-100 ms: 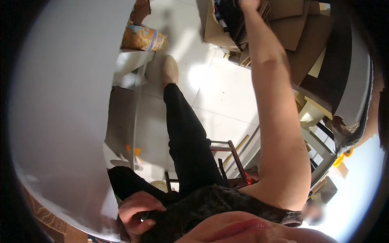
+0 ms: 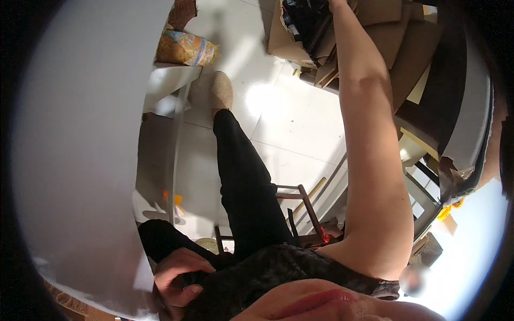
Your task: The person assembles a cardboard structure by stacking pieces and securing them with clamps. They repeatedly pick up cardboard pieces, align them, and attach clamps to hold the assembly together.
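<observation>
My left hand rests by my lap at the lower left, next to the white surface. Its fingers are curled toward the thumb around something dark that I cannot make out against my dark clothing. My right arm stretches far forward, and only a sliver of my right hand shows at the top edge, its fingers out of sight. That hand is over an open cardboard box with dark items inside. Flat brown cardboard pieces lie beside the box, partly behind my forearm.
A large white surface fills the left side. Beyond it, a patterned yellow package sits on a pale ledge. The dark stool frame stands by my leg. Stacked boards and rolled material crowd the right.
My right arm has shifted slightly right and reaches farther forward, taking more of the hand out of the picture. My left hand stays by my lap, with its fingers still curled.
</observation>
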